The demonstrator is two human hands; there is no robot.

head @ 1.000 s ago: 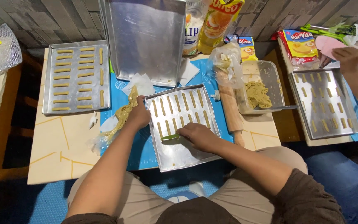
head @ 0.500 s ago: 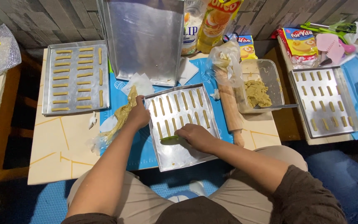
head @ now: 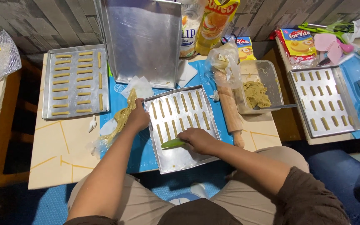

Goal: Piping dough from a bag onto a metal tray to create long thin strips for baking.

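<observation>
A single head-worn camera looks almost straight down from above the seated person, close over the low table [head: 63, 166], taking in both forearms, lap and neighbouring trays.

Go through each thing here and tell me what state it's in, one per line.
Middle tray: partly filled with dough sticks.
Left tray: nearly full.
Right tray: filled with sticks.
Back tray: bare, propped upright.
Plastic tub: open, dough inside.
Rolling pin: lying flat.
Right hand: holding green scraper.
Left hand: on tray edge.

right hand [head: 201, 139]: holds green scraper [head: 172, 143] | left hand [head: 138, 118]: steadies tray [head: 188, 156]
</observation>
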